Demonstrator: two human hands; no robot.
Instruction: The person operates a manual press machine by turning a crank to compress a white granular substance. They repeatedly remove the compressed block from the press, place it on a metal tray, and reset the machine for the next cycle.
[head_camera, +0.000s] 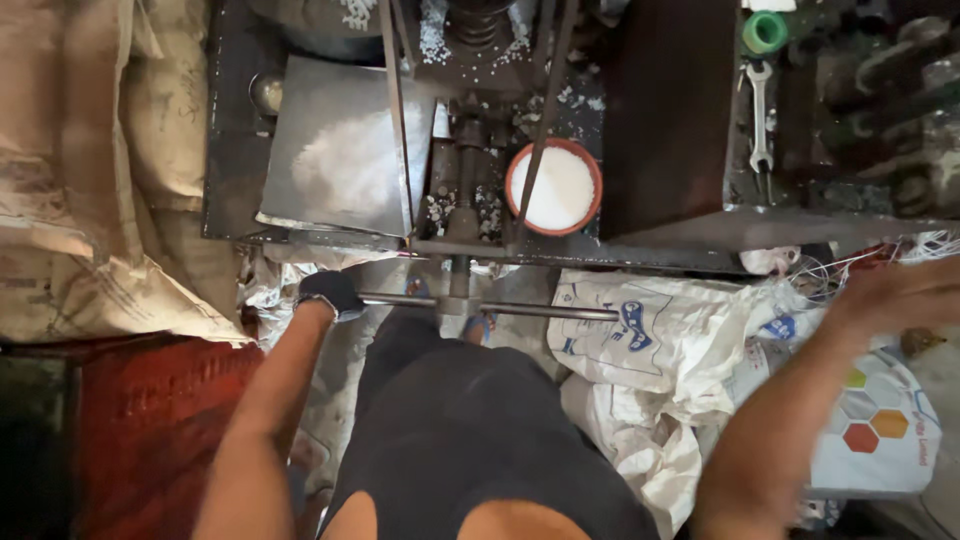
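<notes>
The gloved left hand (331, 293) is closed around the left end of a horizontal steel bar handle (490, 306) at the dark machine's (670, 120) front edge. The right hand (895, 297) is blurred over white printed sacks (680, 350); I cannot tell its grip. A red-rimmed round bowl of white powder (553, 187) sits on the machine behind the bar.

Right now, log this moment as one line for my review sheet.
left hand: gripping horizontal metal bar | right hand: blurred, over white sacks | bowl of white powder: on machine, untouched
</notes>
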